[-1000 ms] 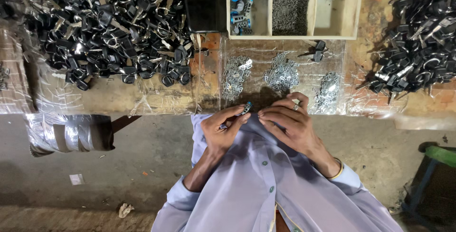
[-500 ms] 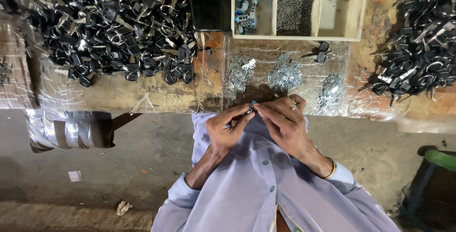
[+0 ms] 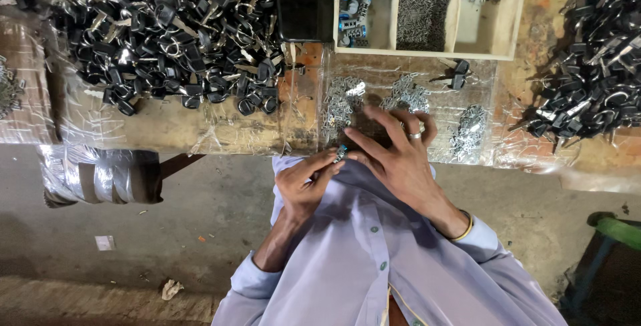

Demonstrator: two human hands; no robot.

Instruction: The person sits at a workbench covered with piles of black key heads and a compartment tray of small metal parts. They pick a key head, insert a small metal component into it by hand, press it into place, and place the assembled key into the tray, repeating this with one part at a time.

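Padlock heap (image 3: 167, 39) left on bench, divided tray (image 3: 427, 12) behind loose metal bits (image 3: 407, 99), 2nd heap (image 3: 594, 65) right.

Small part (image 3: 340, 154), blue-tipped w/ a dark/metal body, pinched between fingertips of left hand (image 3: 304, 182) and right hand (image 3: 397, 155). Too small to tell its exact shape. It's held up in the air just off the near edge of the bench (image 3: 173, 125), roughly mid-length of that edge, over the person's chest. Blue end points toward the bench; rest is hidden by the left thumb and forefinger. Left hand curls around it from below; right hand's fingers are spread, forefinger tip touching the part from the bench side, ring on one finger.
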